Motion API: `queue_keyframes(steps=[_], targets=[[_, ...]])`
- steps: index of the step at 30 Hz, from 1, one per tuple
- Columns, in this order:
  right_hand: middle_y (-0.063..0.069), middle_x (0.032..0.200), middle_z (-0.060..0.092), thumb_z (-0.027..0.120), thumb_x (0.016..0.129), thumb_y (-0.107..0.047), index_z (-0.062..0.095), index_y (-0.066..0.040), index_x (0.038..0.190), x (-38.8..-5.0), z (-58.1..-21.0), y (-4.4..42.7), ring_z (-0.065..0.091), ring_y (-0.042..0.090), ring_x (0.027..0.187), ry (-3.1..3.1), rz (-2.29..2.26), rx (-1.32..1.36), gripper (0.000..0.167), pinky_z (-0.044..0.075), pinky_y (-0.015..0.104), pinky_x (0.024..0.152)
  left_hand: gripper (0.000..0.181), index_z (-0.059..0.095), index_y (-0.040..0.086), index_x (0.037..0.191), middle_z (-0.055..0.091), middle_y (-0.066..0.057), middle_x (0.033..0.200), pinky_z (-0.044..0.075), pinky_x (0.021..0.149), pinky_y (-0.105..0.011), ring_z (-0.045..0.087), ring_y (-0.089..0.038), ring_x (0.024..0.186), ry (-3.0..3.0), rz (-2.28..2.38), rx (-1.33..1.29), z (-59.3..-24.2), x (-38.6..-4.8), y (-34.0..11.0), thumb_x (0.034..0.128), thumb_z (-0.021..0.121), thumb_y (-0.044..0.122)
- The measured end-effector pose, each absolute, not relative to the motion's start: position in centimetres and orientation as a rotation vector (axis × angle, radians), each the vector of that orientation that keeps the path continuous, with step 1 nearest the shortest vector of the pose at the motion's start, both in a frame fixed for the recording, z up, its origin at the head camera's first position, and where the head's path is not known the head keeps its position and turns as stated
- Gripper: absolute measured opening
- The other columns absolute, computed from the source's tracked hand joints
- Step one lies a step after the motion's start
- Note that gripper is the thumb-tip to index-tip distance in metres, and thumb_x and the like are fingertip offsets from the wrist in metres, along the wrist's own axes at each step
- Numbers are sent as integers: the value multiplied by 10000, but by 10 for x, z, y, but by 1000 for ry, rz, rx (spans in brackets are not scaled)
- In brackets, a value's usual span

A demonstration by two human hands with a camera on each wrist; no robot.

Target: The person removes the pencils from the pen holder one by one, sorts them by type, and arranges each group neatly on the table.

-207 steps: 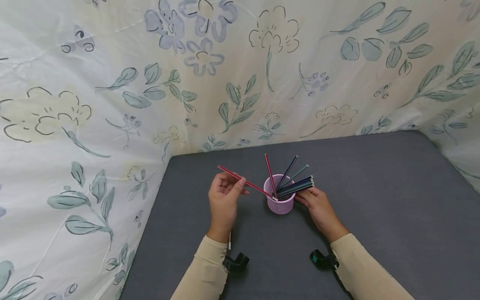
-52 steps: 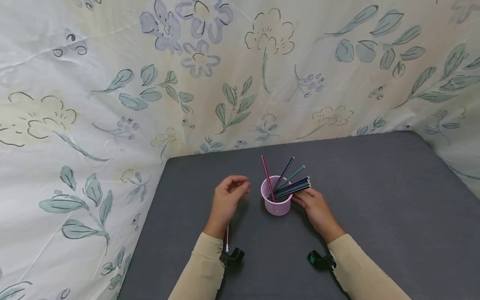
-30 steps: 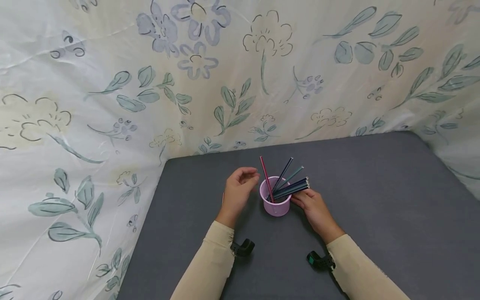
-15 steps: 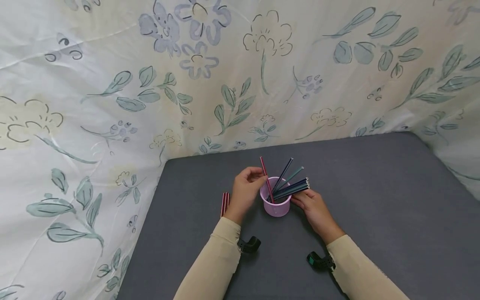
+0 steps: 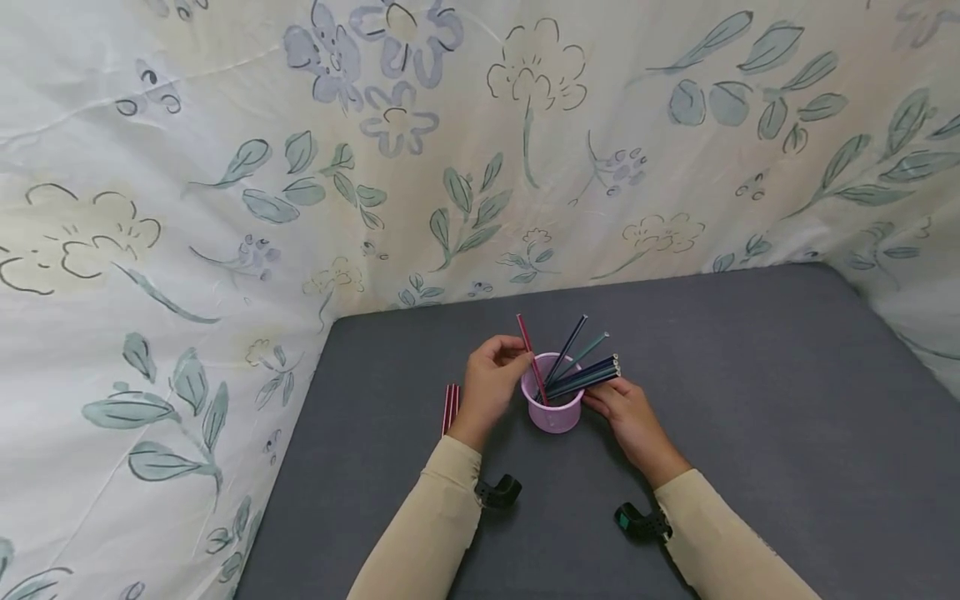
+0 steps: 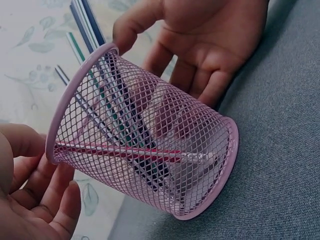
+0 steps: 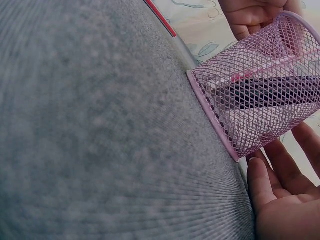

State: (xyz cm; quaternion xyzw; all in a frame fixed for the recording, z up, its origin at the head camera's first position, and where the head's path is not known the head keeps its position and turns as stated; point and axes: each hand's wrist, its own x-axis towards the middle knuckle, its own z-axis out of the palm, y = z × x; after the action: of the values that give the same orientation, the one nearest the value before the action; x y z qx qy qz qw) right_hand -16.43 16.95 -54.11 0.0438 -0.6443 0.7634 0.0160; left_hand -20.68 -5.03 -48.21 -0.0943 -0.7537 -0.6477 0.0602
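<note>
A pink mesh pencil cup (image 5: 555,418) stands upright on the table. My left hand (image 5: 491,385) is at its left rim, thumb and fingers pinching a red pencil (image 5: 523,330) whose lower end is inside the cup. In the left wrist view that red pencil (image 6: 120,151) slants across the inside, behind the mesh. My right hand (image 5: 636,429) holds the cup's right side, its fingers partly hidden behind the mesh. Also in the cup are a navy pencil (image 5: 575,333), a teal pencil (image 5: 597,342) and several dark pencils (image 5: 588,377) leaning right in a bundle.
Several red pencils (image 5: 451,407) lie on the table left of my left wrist, partly hidden by it. The dark grey table (image 5: 750,400) runs back to a flower-print cloth (image 5: 645,183). Black bands with devices (image 5: 498,492) are on both wrists.
My left hand drew a red pencil from the cup, laid it down at the left, then came back rightward and took hold of another red pencil. My right hand stayed at the cup.
</note>
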Motion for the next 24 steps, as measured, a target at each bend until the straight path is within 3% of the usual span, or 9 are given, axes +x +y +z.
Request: queue_keyframes(steps=[19, 24], targets=[[200, 1320, 688, 537, 1142, -72, 642, 193, 1334, -166, -542, 170, 715, 115, 1102, -1959, 2400, 138, 344, 554, 348, 1005, 132, 748, 38, 1125, 751, -40, 1040, 589, 805, -300, 714, -217, 908, -2209, -1929, -327, -472, -201, -53, 1001, 787, 58], [130, 1287, 704, 530, 1146, -78, 614, 215, 1348, -167, -544, 171, 714, 112, 1103, -1956, 2399, 159, 366, 552, 346, 1008, 135, 739, 15, 1122, 738, -70, 1027, 581, 759, -284, 706, -212, 859, -2153, -1953, -332, -472, -201, -53, 995, 784, 24]])
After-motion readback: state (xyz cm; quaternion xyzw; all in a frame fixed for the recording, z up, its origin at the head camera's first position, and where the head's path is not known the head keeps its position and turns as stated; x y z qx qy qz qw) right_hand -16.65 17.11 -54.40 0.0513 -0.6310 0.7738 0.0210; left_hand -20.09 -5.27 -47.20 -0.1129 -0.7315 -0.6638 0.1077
